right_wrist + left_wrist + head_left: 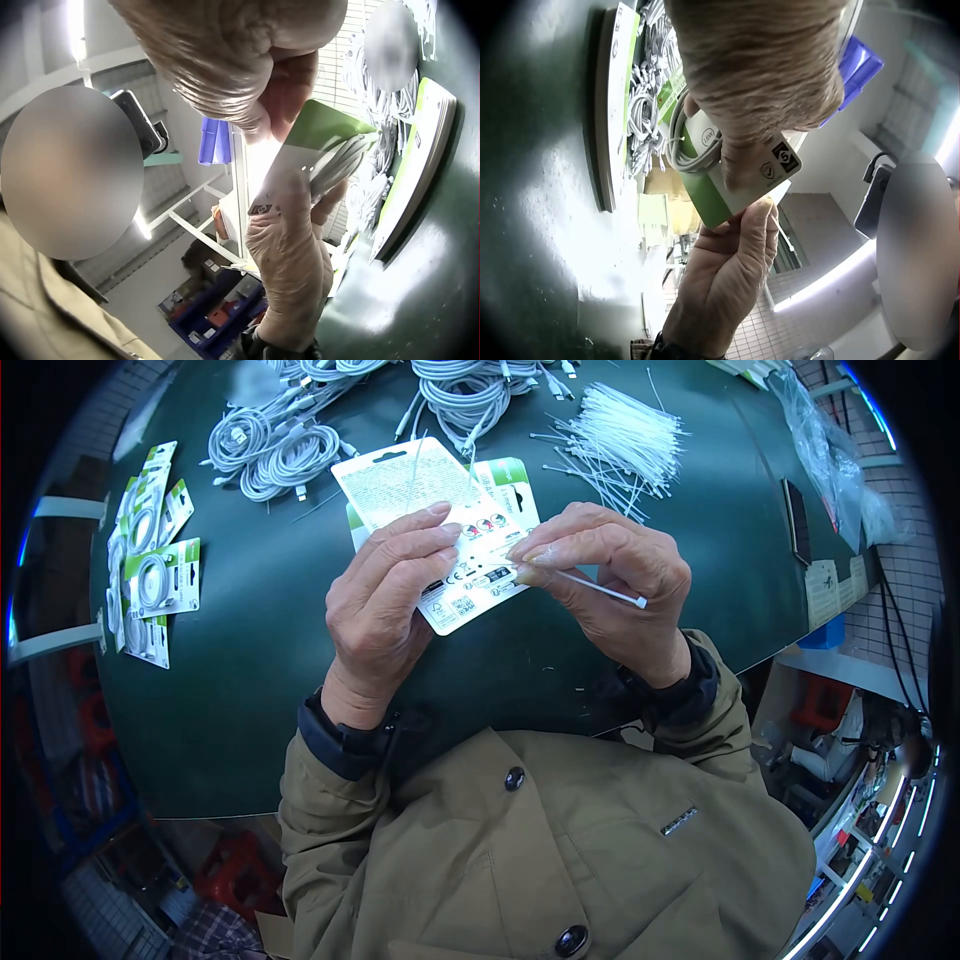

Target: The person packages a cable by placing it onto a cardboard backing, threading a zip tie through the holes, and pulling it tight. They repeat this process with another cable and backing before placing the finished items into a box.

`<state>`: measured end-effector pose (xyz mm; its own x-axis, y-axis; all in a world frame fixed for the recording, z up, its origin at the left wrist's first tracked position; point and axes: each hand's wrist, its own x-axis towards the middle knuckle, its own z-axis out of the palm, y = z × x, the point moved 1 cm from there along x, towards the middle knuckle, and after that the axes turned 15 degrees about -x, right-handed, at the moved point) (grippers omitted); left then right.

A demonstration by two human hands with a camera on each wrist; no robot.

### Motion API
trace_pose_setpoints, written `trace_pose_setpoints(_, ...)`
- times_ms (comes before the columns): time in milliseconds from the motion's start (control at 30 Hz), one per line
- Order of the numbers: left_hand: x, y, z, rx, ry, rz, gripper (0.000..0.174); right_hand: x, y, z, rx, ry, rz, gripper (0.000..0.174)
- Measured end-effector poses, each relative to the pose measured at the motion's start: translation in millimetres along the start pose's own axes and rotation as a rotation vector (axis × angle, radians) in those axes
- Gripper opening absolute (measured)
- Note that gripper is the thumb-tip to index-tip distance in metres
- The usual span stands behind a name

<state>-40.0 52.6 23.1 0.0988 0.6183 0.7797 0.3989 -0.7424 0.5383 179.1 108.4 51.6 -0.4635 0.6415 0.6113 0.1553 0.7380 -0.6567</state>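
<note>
My left hand (385, 580) grips a white and green cardboard packaging card (465, 605), its printed back facing up in the head view. A coiled grey-white cable (694, 154) lies against the card's other face, held there under my left fingers. At the card's right edge my right hand (615, 575) pinches a white cable tie (595, 587) between thumb and fingers, the tie's square head sticking out to the right. A thin strand of tie also stands up near the card's top. Beneath, a stack of similar cards (515, 475) sits on the table.
Coiled cables (300, 455) lie at the back of the dark green table (240, 730). A heap of loose white cable ties (630, 445) is at the back right. Carded cables (155, 582) overlap at the left. A phone (796, 520) and a plastic bag (825, 450) are at the right.
</note>
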Motion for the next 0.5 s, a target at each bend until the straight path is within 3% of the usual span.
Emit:
trace_pose_setpoints(100, -1.5, -2.2, 0.6, -0.001, 0.002, 0.012, 0.027, -0.5, 1.0, -4.8, 0.012, -0.064, 0.011, 0.021)
trace_pose_setpoints(267, -1.7, -2.4, 0.3, 0.012, -0.014, 0.014, 0.028, 0.3, 5.3, 1.5, -0.014, 0.012, 0.004, 0.018)
trace_pose_setpoints(367, 0.2, 4.2, 1.5, -0.012, -0.014, -0.047, 0.015, 0.8, 6.0, 1.5, -0.025, 0.01, 0.0, 0.018)
trace_pose_setpoints(500, 0.4, 3.5, 1.8, -0.001, -0.013, -0.037, 0.017, 0.8, 5.7, 0.6, -0.049, -0.023, 0.017, 0.017)
